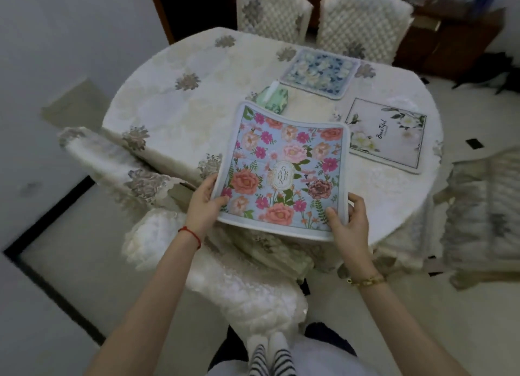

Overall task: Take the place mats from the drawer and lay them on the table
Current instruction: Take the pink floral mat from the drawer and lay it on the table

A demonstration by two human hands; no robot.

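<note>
Round worktop (174,94) carries a cream floral cloth. Four cushioned chairs stand around it: two on the far side, one on the left, one on the right. Pink-flowered place mat (284,173) is held over the worktop's near edge, its far end curling upward. White-flowered place mat (387,136) lies flat on the right. Blue-flowered place mat (319,72) lies flat on the far side. Green tissue pack (274,98) sits just beyond the held mat. Left hand (202,206) grips the mat's near-left corner; right hand (350,220) grips its near-right corner.
</note>
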